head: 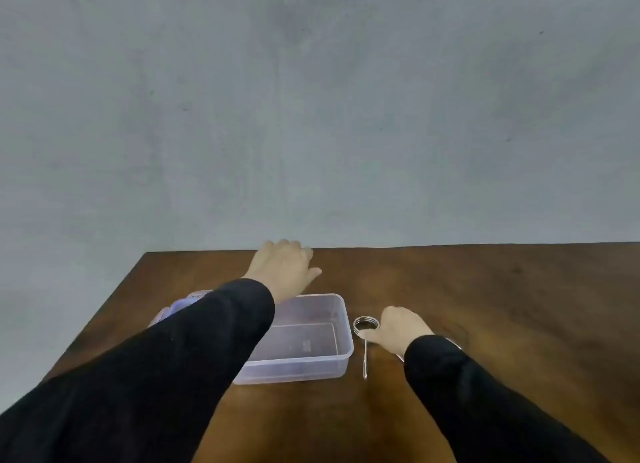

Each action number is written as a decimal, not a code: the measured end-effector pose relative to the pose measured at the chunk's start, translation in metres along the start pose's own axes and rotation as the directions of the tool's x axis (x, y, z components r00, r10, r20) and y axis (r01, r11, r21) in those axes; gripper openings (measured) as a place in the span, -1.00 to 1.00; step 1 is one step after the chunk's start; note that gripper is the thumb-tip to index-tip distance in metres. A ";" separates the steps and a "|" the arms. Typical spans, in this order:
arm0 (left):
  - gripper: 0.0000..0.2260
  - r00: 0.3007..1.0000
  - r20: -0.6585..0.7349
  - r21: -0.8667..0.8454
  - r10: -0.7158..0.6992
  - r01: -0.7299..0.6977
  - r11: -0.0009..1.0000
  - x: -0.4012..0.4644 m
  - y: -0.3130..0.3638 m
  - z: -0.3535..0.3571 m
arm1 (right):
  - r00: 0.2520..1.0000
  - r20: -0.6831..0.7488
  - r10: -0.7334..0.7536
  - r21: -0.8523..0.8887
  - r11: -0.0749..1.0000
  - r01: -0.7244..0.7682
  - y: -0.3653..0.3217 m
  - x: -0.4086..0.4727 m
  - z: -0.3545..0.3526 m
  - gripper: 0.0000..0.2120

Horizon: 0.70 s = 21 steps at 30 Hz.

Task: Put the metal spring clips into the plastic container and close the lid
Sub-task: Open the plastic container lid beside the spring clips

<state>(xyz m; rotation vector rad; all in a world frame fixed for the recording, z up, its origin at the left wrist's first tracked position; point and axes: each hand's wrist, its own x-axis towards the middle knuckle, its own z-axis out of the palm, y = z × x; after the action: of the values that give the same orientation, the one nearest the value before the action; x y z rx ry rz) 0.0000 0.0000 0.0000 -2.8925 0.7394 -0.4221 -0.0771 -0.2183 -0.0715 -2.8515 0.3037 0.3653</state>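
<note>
Open clear plastic container point(341, 327) sits on the brown counter point(485, 306), empty as far as the view shows. Its lid point(180, 306), bluish, lies just left of it, mostly hidden under the left sleeve point(173, 358). Left hand point(285, 267) reaches past the far rim of the container toward the back edge of the counter, fingers curled downward; what they hold or touch cannot be told from here. Right hand point(398, 327) rests on the counter just right of the container, fingers closed around 1 metal spring clip point(365, 325): coil ring showing at the thumb side, a straight leg running toward the viewer along the counter. A thin metal glint at the right wrist may be a 2nd clip or part of the 1st; too small to say. Judged stage: 1st pickup, nothing in the container yet. Risks: the clip's long leg could catch the container's near wall on the way over and tip or shove the light box; the springy wire may slip from a loose pinch; the left forearm lying across the lid could drag it off the counter edge.
</note>
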 end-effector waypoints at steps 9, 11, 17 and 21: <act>-0.63 0.999 0.019 -0.042 -0.044 0.045 0.998 -0.022 0.011 0.036 | 0.988 -0.038 0.152 -0.039 0.987 -0.154 0.009 0.012 0.050 -0.29; -0.62 0.998 0.031 -0.048 -0.054 0.055 0.997 -0.024 0.012 0.039 | 0.988 -0.065 0.141 -0.018 0.990 -0.143 0.006 0.017 0.056 -0.34; -0.64 0.995 0.039 -0.059 -0.093 0.095 0.994 -0.031 0.005 0.047 | 0.978 -0.100 0.182 0.039 0.983 -0.179 0.001 0.028 0.060 -0.47; -0.61 0.991 0.058 -0.076 -0.118 0.122 0.990 -0.035 -0.011 0.052 | 0.971 -0.142 0.191 0.067 0.981 -0.183 0.002 0.038 0.063 -0.54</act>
<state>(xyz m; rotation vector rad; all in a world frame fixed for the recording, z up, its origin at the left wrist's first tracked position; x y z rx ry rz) -0.0087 0.0295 -0.0557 -3.0205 0.5889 -0.3332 -0.0558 -0.2097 -0.1417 -2.8092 0.6046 0.1771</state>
